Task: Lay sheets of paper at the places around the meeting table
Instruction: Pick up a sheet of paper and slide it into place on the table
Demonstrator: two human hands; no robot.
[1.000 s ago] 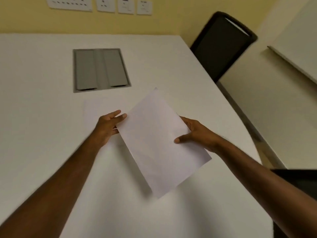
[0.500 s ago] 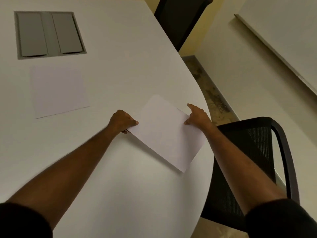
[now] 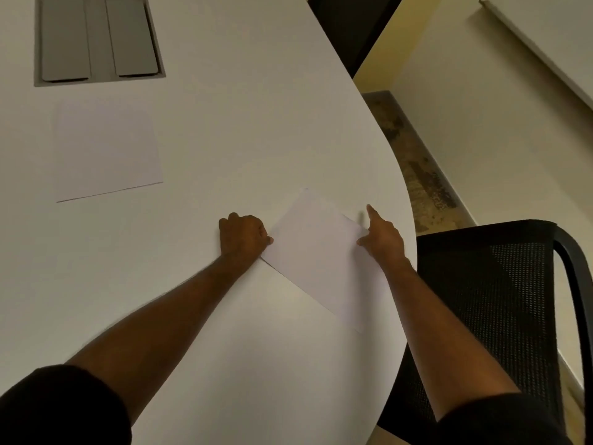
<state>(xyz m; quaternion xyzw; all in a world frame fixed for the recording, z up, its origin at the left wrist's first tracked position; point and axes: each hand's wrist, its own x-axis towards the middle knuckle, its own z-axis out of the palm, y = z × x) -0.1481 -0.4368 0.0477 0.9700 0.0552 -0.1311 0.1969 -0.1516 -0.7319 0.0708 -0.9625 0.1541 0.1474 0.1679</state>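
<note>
A white sheet of paper (image 3: 316, 258) lies turned at an angle on the white meeting table (image 3: 244, 130), close to its curved right edge and in front of a black mesh chair (image 3: 500, 303). My left hand (image 3: 242, 236) is curled, pinching the sheet's left corner against the table. At the sheet's right edge my right hand (image 3: 382, 234) rests with its forefinger stretched out and the thumb touching the paper. A stack of white sheets (image 3: 106, 149) lies flat on the table farther left.
A grey cable hatch with two flaps (image 3: 96, 40) is set into the table at the top left. A second black chair (image 3: 349, 24) stands at the far right edge. Beyond the table are a floor strip (image 3: 414, 159) and a pale wall.
The sheet came down from the air and to the right, onto the table by the mesh chair. My view has swung right and down. Both hands now press it near the table edge.
</note>
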